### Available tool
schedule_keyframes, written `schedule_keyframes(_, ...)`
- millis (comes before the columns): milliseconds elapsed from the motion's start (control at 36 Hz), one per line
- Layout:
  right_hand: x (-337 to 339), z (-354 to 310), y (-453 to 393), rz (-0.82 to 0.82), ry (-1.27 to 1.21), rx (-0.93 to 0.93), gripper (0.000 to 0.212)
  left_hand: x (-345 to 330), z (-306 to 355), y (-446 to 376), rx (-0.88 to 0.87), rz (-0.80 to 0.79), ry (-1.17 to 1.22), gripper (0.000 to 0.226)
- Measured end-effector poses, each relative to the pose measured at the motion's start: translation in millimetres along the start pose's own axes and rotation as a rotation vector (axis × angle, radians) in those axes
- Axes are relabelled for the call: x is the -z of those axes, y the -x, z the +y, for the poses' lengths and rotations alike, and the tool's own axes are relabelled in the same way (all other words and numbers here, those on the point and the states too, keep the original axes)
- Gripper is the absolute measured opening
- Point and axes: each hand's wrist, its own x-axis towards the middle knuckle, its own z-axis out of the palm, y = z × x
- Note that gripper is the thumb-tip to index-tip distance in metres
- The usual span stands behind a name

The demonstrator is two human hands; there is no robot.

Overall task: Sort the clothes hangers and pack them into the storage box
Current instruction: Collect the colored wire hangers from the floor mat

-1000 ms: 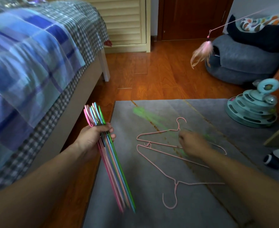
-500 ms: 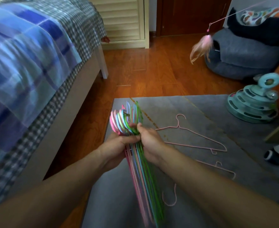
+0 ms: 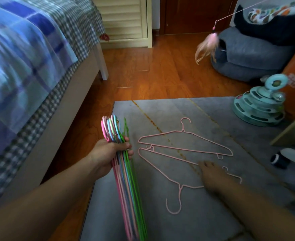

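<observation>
My left hand grips a bundle of hangers in pink, blue and green, hooks up, over the left edge of the grey rug. Two pink wire hangers lie flat on the rug. The far pink hanger points its hook away from me. The near pink hanger points its hook toward me. My right hand lies over the near hanger's middle, fingers stretched flat and blurred. The storage box is not in view.
A bed with a blue plaid cover runs along the left. A teal cat toy tower and a grey pet bed stand at the right. A feather wand hangs above the wooden floor. A black roll sits right of the rug.
My right hand left the bundle, where it had added a green hanger, and came down on the near pink hanger. My left hand carried the bundle back to the left.
</observation>
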Motion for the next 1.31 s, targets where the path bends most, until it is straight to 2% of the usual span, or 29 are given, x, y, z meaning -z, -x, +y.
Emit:
schedule_keyframes(139,-31.9,13.5,5.4,0.043,0.079,0.004,0.07,4.5,0.1,-1.2,0.006,0.161,-0.048,0.02)
schedule_keyframes(194,-31.0,3.8,8.5,0.018,0.087,0.046,0.081,4.3,-0.7,-4.6,-0.004,0.218,-0.034,0.019)
schedule_keyframes(278,-26.3,-8.8,15.6,-0.006,0.252,0.158,0.089,5.0,-0.9,-9.3,-0.022,0.271,-0.014,0.019)
schedule_keyframes(472,-20.7,-22.9,25.3,0.047,0.404,0.267,0.087,4.6,0.9,-11.9,-0.012,0.333,0.004,0.018)
schedule_keyframes(556,-16.0,-22.1,31.3,0.081,0.378,0.286,0.068,11.5,1.4,-11.4,0.002,0.333,-0.002,0.02)
schedule_keyframes(667,3.6,-19.9,28.5,0.004,0.233,0.304,0.03,21.9,3.9,-9.9,0.015,0.293,-0.016,0.026)
schedule_keyframes(750,25.6,-18.6,15.0,-0.117,0.026,0.245,0.025,24.1,5.3,-8.2,0.008,0.283,-0.036,0.025)
schedule_keyframes(806,35.3,-21.3,7.5,-0.212,-0.226,0.22,0.018,24.7,6.1,-6.1,0.006,0.281,-0.065,0.026)
schedule_keyframes(889,45.3,-36.2,4.9,-0.25,-0.677,0.241,0.043,25.7,5.5,-5.5,0.008,0.277,-0.082,0.028)
schedule_keyframes(1028,58.9,-96.6,18.4,-0.332,-1.098,0.268,0.053,14.7,4.1,-7.6,-0.026,0.266,-0.022,0.03)
schedule_keyframes(1083,60.3,-118.7,21.7,-0.337,-1.148,0.291,0.059,6.9,4.2,-7.1,-0.055,0.238,-0.011,0.027)
schedule_keyframes(1194,72.6,-158.3,34.0,-0.266,-1.054,0.432,0.074,-10.2,3.3,-3.7,-0.108,0.135,0.031,0.026)
schedule_keyframes(1306,82.4,-186.4,43.3,-0.16,-1.161,0.568,0.054,-27.8,2.0,1.4,-0.129,0.063,0.052,0.034)
